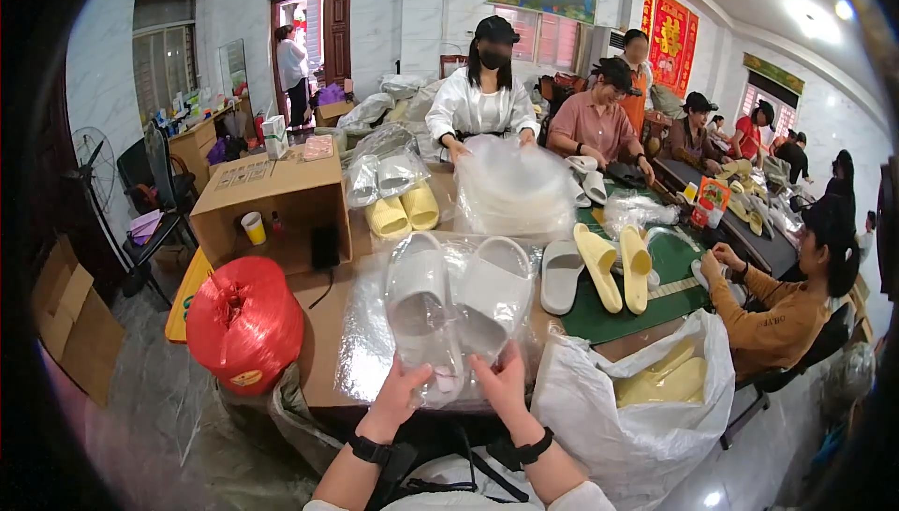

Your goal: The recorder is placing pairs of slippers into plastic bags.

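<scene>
Both hands, left hand [398, 399] and right hand [498, 385], were pinched on a clear plastic bag [440, 361] holding two white foam slippers [454, 296], with a red twine spool [245, 322] at nine o'clock on the bench [323, 352].

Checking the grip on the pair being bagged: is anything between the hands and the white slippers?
Yes. The clear plastic bag wraps the white slippers; the left hand and right hand grip its near end, not the slippers.

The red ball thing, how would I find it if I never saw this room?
Start at the big open cardboard box on the table's left side. Just below it, at the table's corner, sits the red spool of shiny plastic string. It is the only bright red, round bundle there; the slippers nearby are white or yellow.
</scene>
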The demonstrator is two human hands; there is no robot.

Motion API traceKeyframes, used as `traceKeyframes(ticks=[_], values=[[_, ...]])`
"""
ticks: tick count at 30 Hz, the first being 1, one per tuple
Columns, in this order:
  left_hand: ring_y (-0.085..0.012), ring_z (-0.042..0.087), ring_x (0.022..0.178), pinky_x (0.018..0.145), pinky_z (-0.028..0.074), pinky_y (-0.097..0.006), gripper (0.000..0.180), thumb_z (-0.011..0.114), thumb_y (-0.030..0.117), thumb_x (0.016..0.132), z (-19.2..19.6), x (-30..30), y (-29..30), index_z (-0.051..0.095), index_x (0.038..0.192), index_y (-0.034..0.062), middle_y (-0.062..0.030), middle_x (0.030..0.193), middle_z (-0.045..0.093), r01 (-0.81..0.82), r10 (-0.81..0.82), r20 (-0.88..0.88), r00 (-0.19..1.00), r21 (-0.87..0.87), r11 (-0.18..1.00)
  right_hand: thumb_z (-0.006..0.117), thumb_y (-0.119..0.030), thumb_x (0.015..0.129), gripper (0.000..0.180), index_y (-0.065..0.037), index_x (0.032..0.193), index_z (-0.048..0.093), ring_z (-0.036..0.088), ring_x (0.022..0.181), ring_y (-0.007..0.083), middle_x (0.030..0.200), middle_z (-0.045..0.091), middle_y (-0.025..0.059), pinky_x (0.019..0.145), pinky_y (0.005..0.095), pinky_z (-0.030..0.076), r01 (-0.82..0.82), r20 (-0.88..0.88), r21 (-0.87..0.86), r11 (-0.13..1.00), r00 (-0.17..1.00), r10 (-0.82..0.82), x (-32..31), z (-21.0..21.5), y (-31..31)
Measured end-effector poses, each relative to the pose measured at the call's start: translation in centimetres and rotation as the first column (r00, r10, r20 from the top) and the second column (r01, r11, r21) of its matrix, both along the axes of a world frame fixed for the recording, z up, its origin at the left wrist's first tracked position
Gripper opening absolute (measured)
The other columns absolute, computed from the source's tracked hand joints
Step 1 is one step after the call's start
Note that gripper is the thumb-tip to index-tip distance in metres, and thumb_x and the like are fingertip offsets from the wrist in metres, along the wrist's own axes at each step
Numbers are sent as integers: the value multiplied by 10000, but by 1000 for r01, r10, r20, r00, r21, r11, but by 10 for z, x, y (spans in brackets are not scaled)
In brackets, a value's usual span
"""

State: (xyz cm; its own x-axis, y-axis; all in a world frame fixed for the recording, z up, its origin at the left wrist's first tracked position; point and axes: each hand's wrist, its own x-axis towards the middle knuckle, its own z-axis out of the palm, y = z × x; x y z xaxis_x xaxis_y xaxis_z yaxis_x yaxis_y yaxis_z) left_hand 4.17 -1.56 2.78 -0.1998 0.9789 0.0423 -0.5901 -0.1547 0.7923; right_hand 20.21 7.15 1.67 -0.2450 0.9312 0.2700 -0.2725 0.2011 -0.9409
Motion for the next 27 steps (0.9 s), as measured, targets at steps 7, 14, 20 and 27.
traceKeyframes(ticks=[7,14,20,27], values=[[-207,602,1092,956,484,-359,602,673,65,824,6,-39,-64,440,1377,14,-98,1232,593,-278,278,-253,927,39,960,773,-214,828,535,-2,1251,523,559,804,105,1039,639,86,670,269,466,-308,183,150,939,942,280,-26,-2,-32],[-215,631,1011,872,522,-338,661,683,41,757,36,-127,-238,447,1374,11,-97,1186,612,-814,771,-379,512,75,577,782,-126,768,317,-53,1039,636,591,912,242,1000,633,84,752,338,487,-125,564,314,941,822,-79,-6,-12,11],[-223,635,1015,894,499,-332,706,722,42,717,89,-123,-406,457,1371,9,-92,1155,633,-915,645,-679,350,-100,392,743,-156,801,367,-47,1134,636,545,1095,351,1142,628,146,981,431,402,-21,556,667,744,679,-480,19,-55,54],[-166,575,1045,918,448,-292,713,755,64,705,14,-146,-408,492,1366,6,-53,1162,632,-680,218,-667,712,-578,452,713,-310,815,468,-54,1199,631,504,1176,369,1214,603,160,1033,492,365,16,597,702,712,533,-600,37,-81,56]])
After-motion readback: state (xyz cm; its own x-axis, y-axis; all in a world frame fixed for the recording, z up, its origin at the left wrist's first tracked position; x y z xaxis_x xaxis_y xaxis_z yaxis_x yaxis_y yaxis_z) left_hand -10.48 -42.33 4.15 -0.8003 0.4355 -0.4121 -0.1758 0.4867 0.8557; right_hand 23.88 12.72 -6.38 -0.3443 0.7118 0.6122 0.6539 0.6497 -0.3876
